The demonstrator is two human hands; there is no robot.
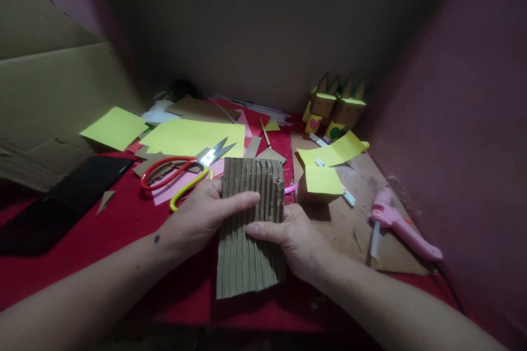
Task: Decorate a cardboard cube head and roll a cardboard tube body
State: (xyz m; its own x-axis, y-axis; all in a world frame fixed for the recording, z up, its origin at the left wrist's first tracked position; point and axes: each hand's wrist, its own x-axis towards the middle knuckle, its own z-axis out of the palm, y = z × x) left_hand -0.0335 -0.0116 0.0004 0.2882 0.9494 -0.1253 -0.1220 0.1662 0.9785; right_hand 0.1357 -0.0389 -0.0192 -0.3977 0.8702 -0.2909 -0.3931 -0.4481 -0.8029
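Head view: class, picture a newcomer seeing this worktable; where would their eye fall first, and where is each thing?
Probably on the ridged cardboard, front and centre, held between the left hand and right hand. Beyond the left hand lie the red-and-yellow-handled scissors, blades apart. At the right is a pink glue gun.

The table (177, 290) is red, its near edge showing low in view. A flat black device (66, 208) lies on its left side — just beside that, a small cardboard triangle (106, 202). Pink paper (163, 193) lies nearer the middle; a brown board (349, 236) covers much of the right.
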